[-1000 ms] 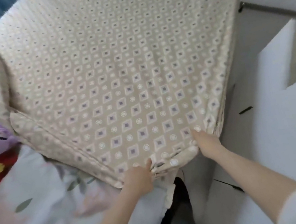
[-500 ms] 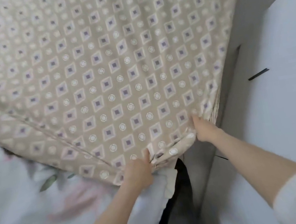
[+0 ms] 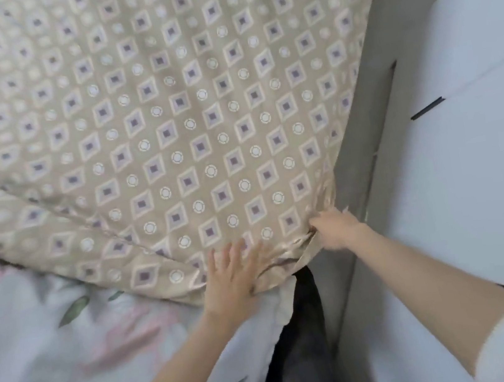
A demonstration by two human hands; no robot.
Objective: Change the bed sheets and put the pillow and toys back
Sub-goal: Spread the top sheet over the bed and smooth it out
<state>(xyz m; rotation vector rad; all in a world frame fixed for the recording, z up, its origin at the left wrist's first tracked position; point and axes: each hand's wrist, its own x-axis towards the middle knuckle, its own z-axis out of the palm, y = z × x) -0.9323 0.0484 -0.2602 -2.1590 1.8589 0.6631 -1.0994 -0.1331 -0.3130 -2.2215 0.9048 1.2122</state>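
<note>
A beige sheet (image 3: 167, 112) with a diamond and circle print covers the mattress across most of the view. Its near corner is bunched and folded. My left hand (image 3: 234, 275) lies flat on that corner with the fingers spread. My right hand (image 3: 336, 227) grips the gathered edge of the sheet at the right side of the corner, beside the gap along the bed. A white floral sheet (image 3: 72, 355) lies under and in front of the beige one at lower left. No pillow or toys are visible.
White cabinet panels (image 3: 470, 174) stand close along the bed's right side, leaving a narrow grey gap (image 3: 367, 140). Dark trouser legs (image 3: 300, 347) show below the corner.
The view has moved closer to the corner. My left hand has let go of the hem and opened flat on the sheet. My right hand has stayed on the corner's right edge.
</note>
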